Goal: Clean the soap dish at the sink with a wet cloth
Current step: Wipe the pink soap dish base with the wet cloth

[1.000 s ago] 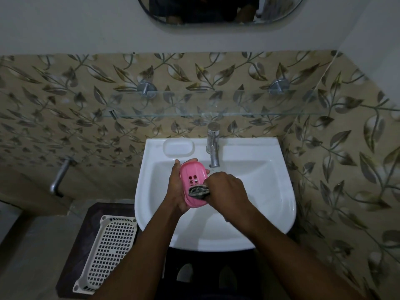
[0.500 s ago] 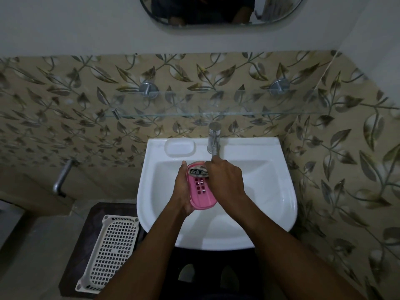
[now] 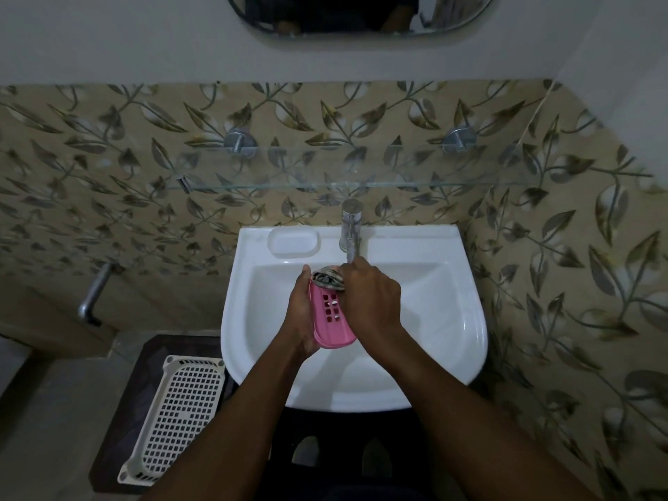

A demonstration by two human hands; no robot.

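A pink soap dish (image 3: 330, 318) with several drain holes is held over the white sink (image 3: 448, 320). My left hand (image 3: 302, 312) grips its left side, fingers wrapped round the back. My right hand (image 3: 372, 301) presses a small grey patterned cloth (image 3: 328, 278) against the dish's far end, just below the tap (image 3: 350, 229). Much of the cloth is hidden under my right fingers.
A moulded soap recess (image 3: 294, 241) lies at the sink's back left. A glass shelf (image 3: 325, 175) juts out above the tap, with a mirror (image 3: 361, 16) higher up. A white perforated tray (image 3: 177, 414) lies on a dark mat on the floor, left of the sink. A metal pipe (image 3: 94, 289) sticks out of the left wall.
My right hand has slid the cloth from the near end of the dish up to its far end by the tap. The dish has dropped slightly lower in the basin.
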